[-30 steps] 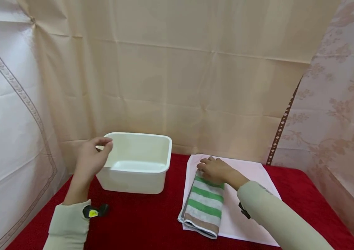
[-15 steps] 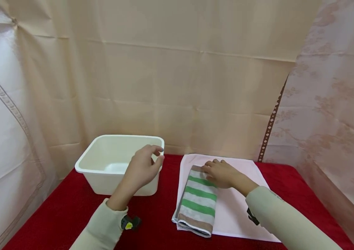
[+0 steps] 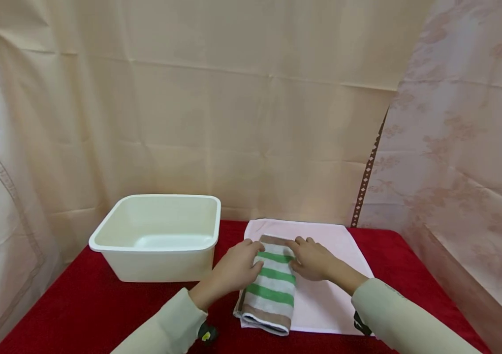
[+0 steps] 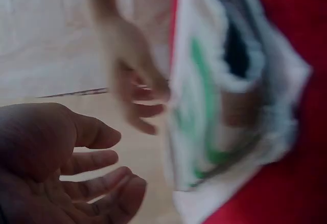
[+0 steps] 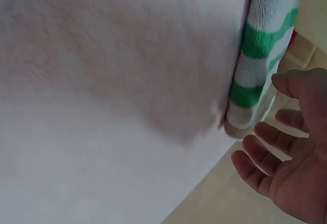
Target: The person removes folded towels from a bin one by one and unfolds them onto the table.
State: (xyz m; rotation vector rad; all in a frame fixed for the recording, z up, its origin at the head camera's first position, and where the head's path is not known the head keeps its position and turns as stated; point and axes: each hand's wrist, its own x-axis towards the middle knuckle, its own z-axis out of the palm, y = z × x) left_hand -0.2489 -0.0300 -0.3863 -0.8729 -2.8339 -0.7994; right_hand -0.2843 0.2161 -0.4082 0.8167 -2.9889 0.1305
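A folded towel [image 3: 270, 285] with green, white and brown stripes lies lengthwise on a pale pink cloth [image 3: 326, 295]. At its far left edge is my left hand [image 3: 236, 265], fingers loosely bent and spread; the left wrist view [image 4: 76, 168] shows nothing in its grasp. My right hand [image 3: 313, 258] is at the far right edge of the towel, fingertips near or on it. In the right wrist view its relaxed, spread fingers [image 5: 260, 155] lie beside the striped end without gripping. Whether either hand touches the towel is hard to tell.
A cream plastic basin [image 3: 162, 265] stands left of the towel, with nothing seen inside it. A red cloth [image 3: 82, 300] covers the table. Beige curtain fabric [image 3: 189, 123] hangs behind, and a floral drape [image 3: 463, 147] hangs on the right.
My left hand has moved right, from the basin across to the left side of the towel. My right hand stays by the towel's far right edge. The head view has shifted right.
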